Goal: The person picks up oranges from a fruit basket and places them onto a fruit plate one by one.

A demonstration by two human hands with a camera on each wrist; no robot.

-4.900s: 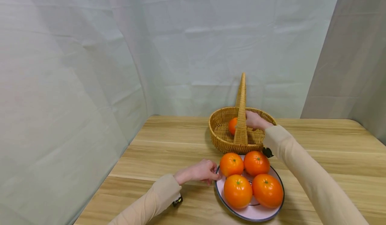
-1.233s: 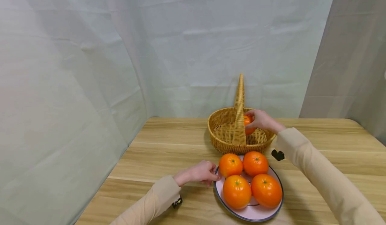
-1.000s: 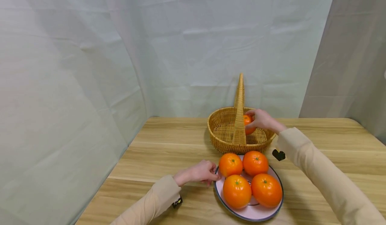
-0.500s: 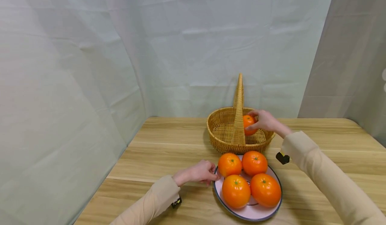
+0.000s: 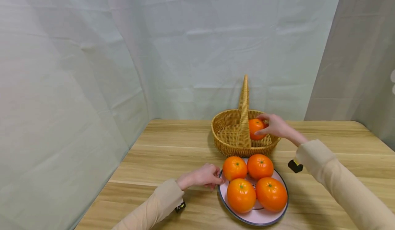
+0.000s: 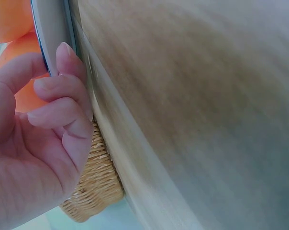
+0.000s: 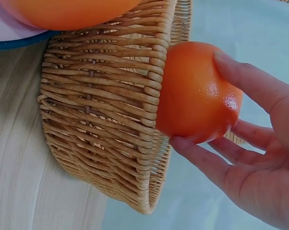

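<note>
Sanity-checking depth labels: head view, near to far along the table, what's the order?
Plate with four oranges, gripped at its rim by the left hand → wicker basket → orange held over it by the right hand → backdrop cloth.

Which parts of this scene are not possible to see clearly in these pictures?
- Head view: the basket handle hides part of the orange in the right hand.
- Head view: oranges cover the plate centre.
- Left wrist view: the left hand fills the frame; the plate rim is cut off by the top edge.
- Right wrist view: the basket inside is hidden by its own wall.
</note>
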